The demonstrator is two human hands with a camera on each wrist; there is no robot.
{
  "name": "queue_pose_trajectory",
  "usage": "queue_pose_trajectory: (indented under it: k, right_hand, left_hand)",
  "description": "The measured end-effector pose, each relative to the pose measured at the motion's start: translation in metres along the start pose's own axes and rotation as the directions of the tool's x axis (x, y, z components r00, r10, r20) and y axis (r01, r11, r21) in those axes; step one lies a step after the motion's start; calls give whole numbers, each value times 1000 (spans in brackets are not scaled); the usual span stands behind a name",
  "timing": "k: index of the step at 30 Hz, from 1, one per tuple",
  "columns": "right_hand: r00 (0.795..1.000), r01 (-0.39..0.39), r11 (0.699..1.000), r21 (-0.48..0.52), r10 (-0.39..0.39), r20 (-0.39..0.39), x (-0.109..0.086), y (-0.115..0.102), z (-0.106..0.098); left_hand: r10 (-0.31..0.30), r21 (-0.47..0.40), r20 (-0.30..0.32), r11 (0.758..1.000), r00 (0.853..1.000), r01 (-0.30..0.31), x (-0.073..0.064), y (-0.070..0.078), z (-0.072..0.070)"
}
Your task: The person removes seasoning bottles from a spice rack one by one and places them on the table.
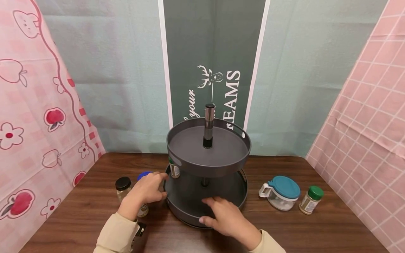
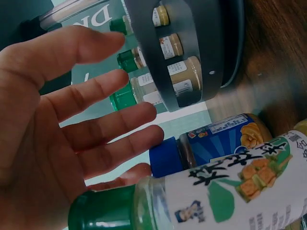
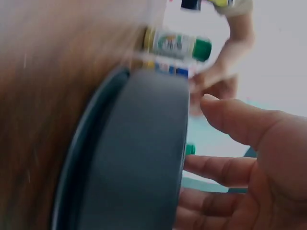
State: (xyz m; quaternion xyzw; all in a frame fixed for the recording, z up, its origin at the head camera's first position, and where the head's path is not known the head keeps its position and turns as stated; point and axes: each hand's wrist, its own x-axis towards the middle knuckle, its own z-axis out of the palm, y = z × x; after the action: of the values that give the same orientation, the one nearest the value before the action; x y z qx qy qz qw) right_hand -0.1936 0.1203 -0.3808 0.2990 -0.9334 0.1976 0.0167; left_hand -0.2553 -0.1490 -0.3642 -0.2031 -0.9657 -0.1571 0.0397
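A dark grey two-tier round tray stands mid-table, its upper tier (image 1: 205, 170) on a post above the lower tier (image 1: 190, 202). My left hand (image 1: 148, 188) is beside the lower tier's left rim, fingers spread and holding nothing. In the left wrist view, a blue-lidded jar (image 2: 225, 139) and a green-capped jar (image 2: 235, 187) stand close to those fingers. Several green-lidded spice jars (image 2: 170, 81) show through the tray's handle slot. My right hand (image 1: 226, 218) reaches over the lower tier's front edge; its loosely extended fingers (image 3: 218, 167) are right at the rim in the right wrist view.
A black-lidded jar (image 1: 123, 184) stands left of the tray, partly behind my left hand. Toward the right are a clear container with a teal lid (image 1: 284, 188) and white handle, and another green-lidded spice jar (image 1: 311, 200). Cloth backdrops (image 1: 126, 88) enclose the wooden table (image 1: 259, 232).
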Motion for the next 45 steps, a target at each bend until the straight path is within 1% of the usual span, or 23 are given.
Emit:
queue_pose_trajectory:
  k: [2, 5, 7, 11, 15, 20, 27, 32, 38, 45]
  right_hand:
    - [999, 24, 1000, 14, -24, 22, 0, -5, 3]
    - [998, 54, 998, 21, -55, 22, 1, -10, 7]
    - [997, 74, 997, 16, -74, 3, 1, -12, 10]
    - [992, 110, 994, -30, -111, -54, 1, -13, 15]
    - [989, 116, 992, -52, -120, -83, 0, -12, 16]
    - [990, 110, 993, -51, -114, -85, -1, -12, 15]
    - [989, 111, 992, -59, -116, -95, -2, -10, 16]
    - [985, 120, 991, -67, -127, -115, -4, -4, 15]
    - [983, 135, 990, -43, -139, -120, -9, 5, 11]
    - [985, 145, 989, -15, -145, -97, -14, 20, 6]
  left_hand:
    - [1, 23, -3, 1000, 1000, -1, 2, 0, 2]
    - [8, 44, -7, 999, 1000, -8, 3, 1, 4]
    - [14, 55, -9, 998, 1000, -14, 3, 2, 5]
    - [16, 69, -14, 998, 1000, -15, 3, 3, 5]
    - [14, 70, -8, 997, 1000, -14, 3, 4, 5]
    - [16, 61, -9, 998, 1000, -16, 4, 5, 4]
    - [17, 41, -18, 999, 1000, -16, -2, 5, 2]
    - [55, 45, -9, 997, 998, -54, -7, 5, 1]
    - [107, 17, 6, 994, 994, -108, -18, 7, 0]
    - [210, -5, 2, 978, 978, -210, -29, 10, 3]
